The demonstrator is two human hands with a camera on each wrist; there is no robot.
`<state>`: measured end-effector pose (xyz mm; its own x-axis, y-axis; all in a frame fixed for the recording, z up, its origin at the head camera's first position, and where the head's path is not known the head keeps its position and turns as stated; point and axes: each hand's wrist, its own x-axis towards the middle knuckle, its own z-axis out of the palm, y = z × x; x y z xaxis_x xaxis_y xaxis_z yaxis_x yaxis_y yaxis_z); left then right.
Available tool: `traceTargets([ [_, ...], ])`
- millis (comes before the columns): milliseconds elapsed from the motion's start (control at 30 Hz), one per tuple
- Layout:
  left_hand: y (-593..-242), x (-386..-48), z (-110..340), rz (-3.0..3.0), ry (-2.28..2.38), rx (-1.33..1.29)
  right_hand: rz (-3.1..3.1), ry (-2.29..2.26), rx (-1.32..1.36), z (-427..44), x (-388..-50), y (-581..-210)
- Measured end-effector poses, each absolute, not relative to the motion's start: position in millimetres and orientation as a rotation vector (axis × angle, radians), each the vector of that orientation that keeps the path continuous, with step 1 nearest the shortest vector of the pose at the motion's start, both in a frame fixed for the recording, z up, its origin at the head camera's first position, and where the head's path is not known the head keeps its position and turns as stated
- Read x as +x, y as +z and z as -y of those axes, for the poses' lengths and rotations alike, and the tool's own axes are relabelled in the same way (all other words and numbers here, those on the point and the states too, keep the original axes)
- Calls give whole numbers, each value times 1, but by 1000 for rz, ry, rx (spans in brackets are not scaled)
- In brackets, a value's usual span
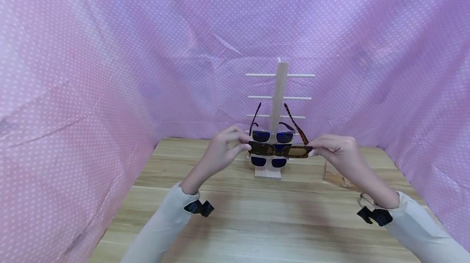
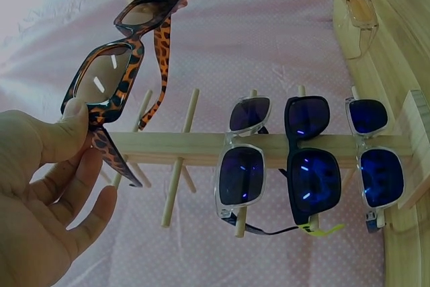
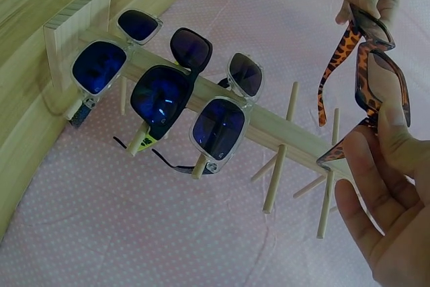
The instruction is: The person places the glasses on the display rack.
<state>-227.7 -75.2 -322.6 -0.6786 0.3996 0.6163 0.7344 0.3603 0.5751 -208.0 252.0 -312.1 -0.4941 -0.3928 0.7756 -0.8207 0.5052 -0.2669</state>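
Btwn both hands (image 1: 225,148) (image 1: 339,152), tortoiseshell specs (image 1: 296,152), pinched

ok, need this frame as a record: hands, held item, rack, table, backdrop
left hand: pinches one end of tortoiseshell sunglasses
right hand: pinches the opposite end
held pair: temples unfolded
rack: wooden, with crosswise pegs
on rack: two clear-framed pairs, one black-framed pair between
table: wooden; amber-lensed glasses at right
backdrop: pink, dotted

I am casting soft shadows across the bright table (image 1: 264,214) while white glare is streaking my sunglasses (image 2: 133,45) in dimmer left-wrist light.
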Motion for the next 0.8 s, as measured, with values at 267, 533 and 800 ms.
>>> traceTargets([
  [267, -320, -249, 77, 2277, -1285, -1003, 2213, 853, 878, -249, -218, -307],
  [533, -318, -276, 83, 2325, -1344, -986, 2353, 897, 806, -242, -232, -296],
  [800, -310, -293, 86, 2350, -1387, -986, 2436, 1067, 773, -237, -246, -288],
])
